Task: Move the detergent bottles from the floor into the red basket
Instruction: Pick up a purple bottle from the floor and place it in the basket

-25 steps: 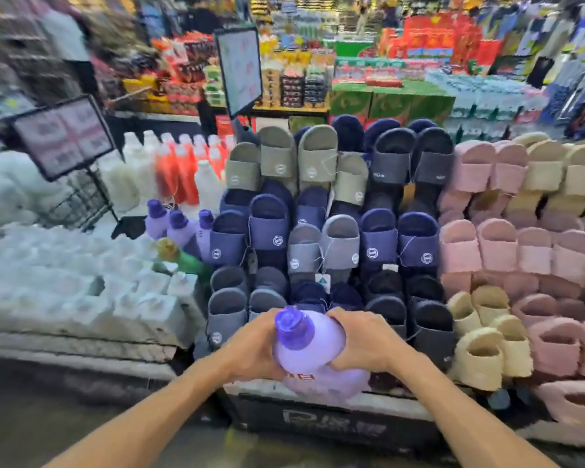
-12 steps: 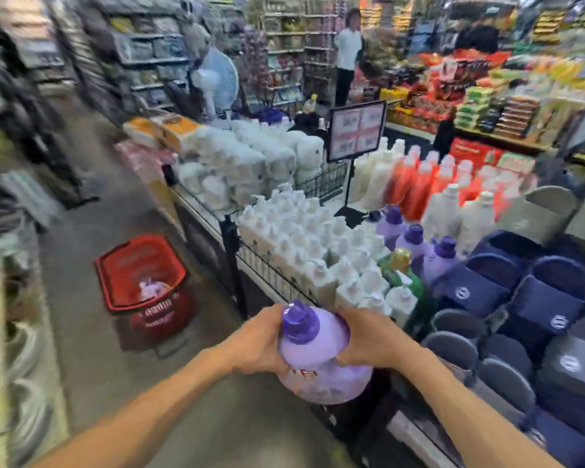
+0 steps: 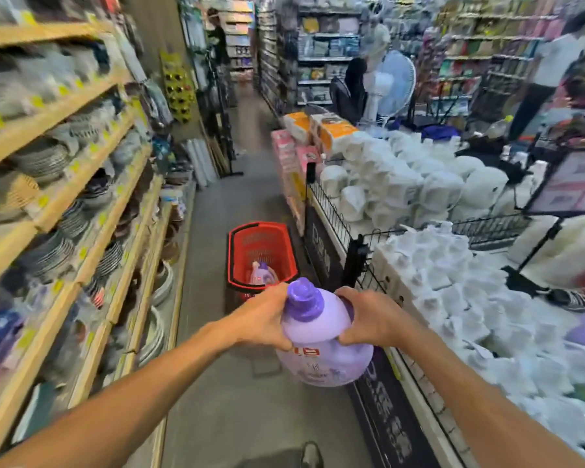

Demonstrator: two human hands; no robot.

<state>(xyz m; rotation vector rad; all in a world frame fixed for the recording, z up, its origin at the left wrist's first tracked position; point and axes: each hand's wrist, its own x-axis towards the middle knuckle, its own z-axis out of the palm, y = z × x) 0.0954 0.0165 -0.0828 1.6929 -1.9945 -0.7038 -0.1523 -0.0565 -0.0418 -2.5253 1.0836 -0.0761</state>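
Observation:
I hold a large purple detergent bottle (image 3: 321,342) with a darker purple cap upright in front of me. My left hand (image 3: 262,320) grips its left shoulder and my right hand (image 3: 368,319) grips its right shoulder. Just beyond the bottle, a red basket (image 3: 237,244) with black handles stands on the aisle floor. Another purple detergent bottle (image 3: 260,275) lies inside the basket, at its near end.
Wooden shelves of plates and bowls (image 3: 65,204) line the left of the aisle. A wire-fenced display of white packs (image 3: 436,265) runs along the right. A standing fan (image 3: 390,82) and people are farther back. My shoe (image 3: 311,454) shows at the bottom.
My view has swung left from the slipper display to face down the aisle. The red basket is now straight ahead and closer. Both hands kept hold of the bottle.

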